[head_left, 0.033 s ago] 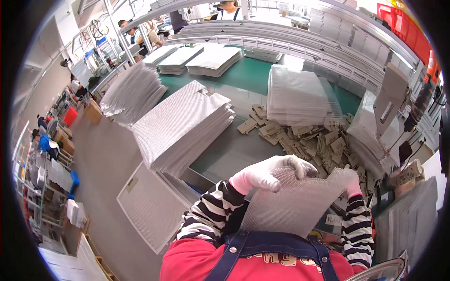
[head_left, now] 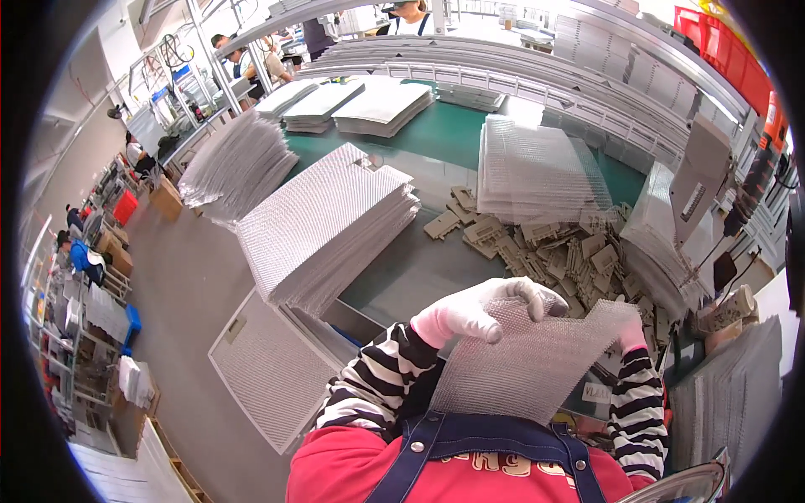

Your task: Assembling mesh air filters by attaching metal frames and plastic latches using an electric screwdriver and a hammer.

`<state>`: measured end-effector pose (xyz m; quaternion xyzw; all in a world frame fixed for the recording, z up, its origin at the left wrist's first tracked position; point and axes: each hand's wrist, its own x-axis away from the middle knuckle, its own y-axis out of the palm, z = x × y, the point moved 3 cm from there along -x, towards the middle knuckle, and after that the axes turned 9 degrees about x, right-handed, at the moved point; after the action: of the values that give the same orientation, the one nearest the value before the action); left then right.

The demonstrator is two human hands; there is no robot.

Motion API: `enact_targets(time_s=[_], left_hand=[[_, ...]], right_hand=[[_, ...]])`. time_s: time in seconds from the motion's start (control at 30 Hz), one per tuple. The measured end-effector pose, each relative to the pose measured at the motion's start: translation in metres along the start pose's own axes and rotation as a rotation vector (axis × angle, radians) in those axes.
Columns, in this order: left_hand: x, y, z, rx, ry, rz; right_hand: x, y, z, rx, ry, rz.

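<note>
A grey wire mesh sheet (head_left: 516, 369) with a notch in its top edge is held tilted in front of my chest. My left hand (head_left: 490, 310), in a white glove with grey fingertips, is closed on the sheet's upper left edge, thumb on the near side. At the upper right corner my right hand (head_left: 631, 329) grips the same sheet; most of its fingers are hidden behind the mesh. Just beyond the hands, a heap of beige plastic plates (head_left: 549, 251) lies on the table. Left of them rises a thick stack of notched mesh sheets (head_left: 323, 214).
More mesh stacks stand at the back right (head_left: 537, 163) and far left (head_left: 235, 163). A framed mesh panel (head_left: 272, 369) leans below the table's left side. A power screwdriver (head_left: 755, 172) hangs at right. Another sheet stack (head_left: 725, 394) is beside my right arm. People work in the background.
</note>
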<state>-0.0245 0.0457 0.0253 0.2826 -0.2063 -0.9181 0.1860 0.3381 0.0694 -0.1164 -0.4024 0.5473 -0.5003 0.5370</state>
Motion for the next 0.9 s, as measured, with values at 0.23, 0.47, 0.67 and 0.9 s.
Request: enact_targets(time_s=[0.23, 0.47, 0.67, 0.9], left_hand=[[-0.002, 0.005, 0.006, -0.035, -0.034, -0.002], [-0.010, 0.000, 0.001, 0.008, -0.027, -0.012], [-0.007, -0.005, 0.002, 0.005, -0.019, 0.007], [-0.003, -0.006, -0.003, 0.013, -0.021, 0.036]], right_hand=[[-0.013, -0.017, -0.036, 0.127, -0.006, -0.257], [-0.008, 0.038, 0.010, 0.307, 0.110, -0.135], [0.005, -0.049, -0.026, 0.206, 0.156, -0.248], [0.083, -0.090, 0.001, -0.407, -0.107, 0.228]])
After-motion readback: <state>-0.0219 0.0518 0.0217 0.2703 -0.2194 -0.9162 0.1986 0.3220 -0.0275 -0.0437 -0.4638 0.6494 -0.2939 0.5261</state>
